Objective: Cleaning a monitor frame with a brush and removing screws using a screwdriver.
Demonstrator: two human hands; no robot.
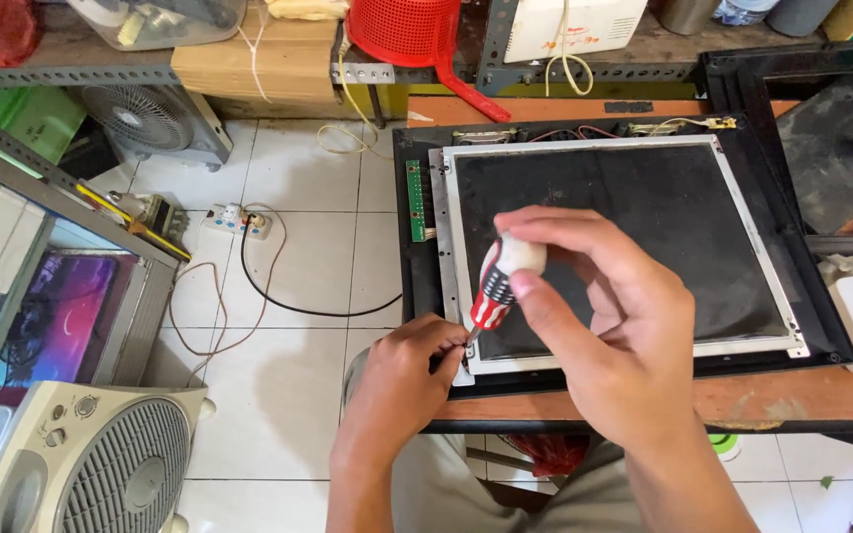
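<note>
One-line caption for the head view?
Right hand drives a red-and-white screwdriver at a screen panel corner; left hand steadies it.

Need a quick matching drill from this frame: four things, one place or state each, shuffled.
Things:
1. screwdriver
2. left hand
3. circuit strip
4. basket

Places or states:
A. on the shelf above the bench, red
B. in the right hand, tip at the panel near-left corner
C. along the panel's left edge, green
D. fingers pinched at the screwdriver tip

Pairs: 1-B, 2-D, 3-C, 4-A
</note>
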